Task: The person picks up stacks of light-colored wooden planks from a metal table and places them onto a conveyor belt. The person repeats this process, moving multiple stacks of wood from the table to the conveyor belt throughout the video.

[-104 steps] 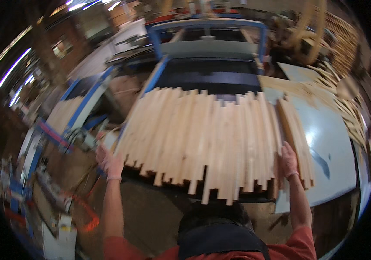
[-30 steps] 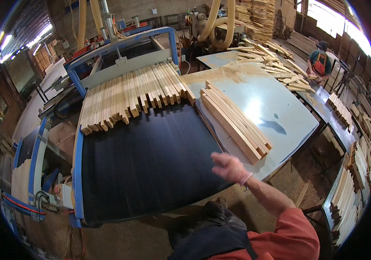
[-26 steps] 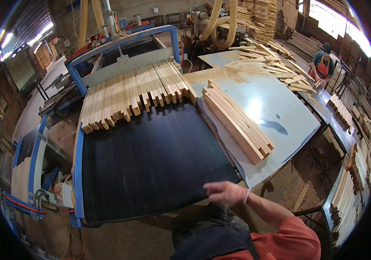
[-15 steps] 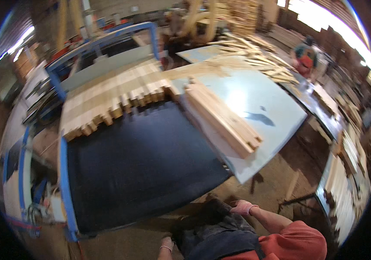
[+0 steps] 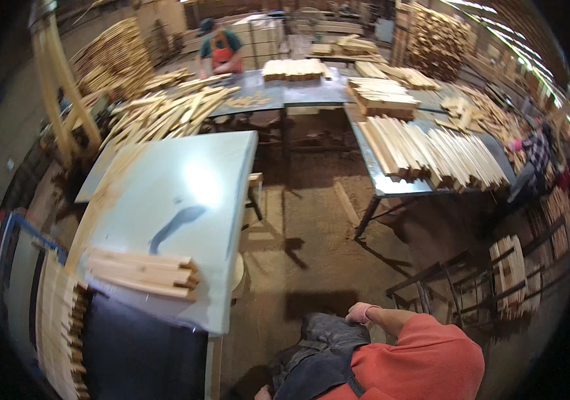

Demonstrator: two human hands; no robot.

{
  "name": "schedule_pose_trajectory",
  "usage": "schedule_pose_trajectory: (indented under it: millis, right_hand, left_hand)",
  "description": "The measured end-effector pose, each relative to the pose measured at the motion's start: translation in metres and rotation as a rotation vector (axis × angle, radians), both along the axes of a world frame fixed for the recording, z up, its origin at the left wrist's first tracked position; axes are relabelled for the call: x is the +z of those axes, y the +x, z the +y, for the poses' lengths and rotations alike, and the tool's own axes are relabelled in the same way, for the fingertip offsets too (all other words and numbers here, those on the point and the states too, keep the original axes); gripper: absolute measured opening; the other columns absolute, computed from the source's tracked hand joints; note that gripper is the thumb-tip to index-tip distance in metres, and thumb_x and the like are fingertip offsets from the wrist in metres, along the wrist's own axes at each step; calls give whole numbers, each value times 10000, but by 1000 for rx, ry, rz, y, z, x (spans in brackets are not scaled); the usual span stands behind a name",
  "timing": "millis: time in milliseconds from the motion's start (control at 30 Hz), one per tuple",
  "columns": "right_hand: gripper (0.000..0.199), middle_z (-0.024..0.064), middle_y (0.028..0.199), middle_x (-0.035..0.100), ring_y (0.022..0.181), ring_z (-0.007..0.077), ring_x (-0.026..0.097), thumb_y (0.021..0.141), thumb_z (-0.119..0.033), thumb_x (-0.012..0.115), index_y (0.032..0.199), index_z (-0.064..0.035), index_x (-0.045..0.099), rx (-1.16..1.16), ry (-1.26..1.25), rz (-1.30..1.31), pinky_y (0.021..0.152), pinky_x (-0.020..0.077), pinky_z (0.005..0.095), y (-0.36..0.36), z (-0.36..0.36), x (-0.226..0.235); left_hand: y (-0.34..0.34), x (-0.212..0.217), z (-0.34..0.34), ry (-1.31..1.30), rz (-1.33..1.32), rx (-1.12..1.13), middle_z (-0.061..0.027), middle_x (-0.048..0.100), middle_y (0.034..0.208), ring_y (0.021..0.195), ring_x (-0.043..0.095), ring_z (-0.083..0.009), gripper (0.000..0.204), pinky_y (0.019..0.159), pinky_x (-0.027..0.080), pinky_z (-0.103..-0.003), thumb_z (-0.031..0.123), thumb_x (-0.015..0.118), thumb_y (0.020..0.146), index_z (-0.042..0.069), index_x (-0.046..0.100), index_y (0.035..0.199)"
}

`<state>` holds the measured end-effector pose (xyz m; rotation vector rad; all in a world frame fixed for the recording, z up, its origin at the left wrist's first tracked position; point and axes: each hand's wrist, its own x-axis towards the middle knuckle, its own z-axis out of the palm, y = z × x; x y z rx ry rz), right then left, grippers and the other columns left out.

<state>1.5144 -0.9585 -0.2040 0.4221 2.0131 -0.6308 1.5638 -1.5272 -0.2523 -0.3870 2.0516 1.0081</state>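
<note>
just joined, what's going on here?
A person stands near a pale table, right hand beside their dark clothing with no wood visible in it; the left hand barely shows at the lower edge. A small bundle of wooden strips lies on the pale table, and a row of strips on the black belt. A co-worker in a red apron stands beyond.

At near left, the black belt (image 5: 141, 347) is carrying a row of wooden strips (image 5: 58, 327) along its left side. Just beyond, a glossy pale table (image 5: 138, 207) is holding a small bundle (image 5: 135, 272) toward its near end. Over on the right, a metal-topped table (image 5: 395, 188) is bearing packed light sticks (image 5: 465, 157), while a lone board (image 5: 347, 200) is lying on the brown floor (image 5: 305, 247).
</note>
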Motion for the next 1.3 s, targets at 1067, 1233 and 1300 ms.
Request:
schedule_pose_trajectory:
  millis: [1067, 1233, 1300]
  right_hand:
    - [273, 128, 1052, 773, 982, 353, 747, 993, -289, 584, 1130, -135, 764, -738, -9, 12, 818, 589, 471, 70, 264, -23]
    - [272, 126, 1255, 709, 1119, 319, 705, 1019, -252, 564, 1196, -153, 745, -1003, 171, 43, 929, 557, 481, 16, 349, -27]
    - [206, 111, 1103, 679, 1033, 298, 694, 1016, -227, 562, 1128, -157, 720, -982, 156, 202, 881, 543, 475, 0, 379, -31]
  left_hand:
    - [-475, -64, 551, -96, 144, -967, -137, 701, 888, 795, 660, -287, 381, 747, 514, -460, 402, 650, 980, 29, 713, 942]
    - [-545, -38, 650, -158, -327, -274, -97, 584, 669, 565, 585, -330, 299, 522, 474, -480, 386, 667, 984, 120, 626, 853]
    - [-575, -26, 707, -177, -241, -265, -67, 504, 612, 495, 518, -271, 344, 453, 412, -448, 399, 701, 951, 145, 569, 761]
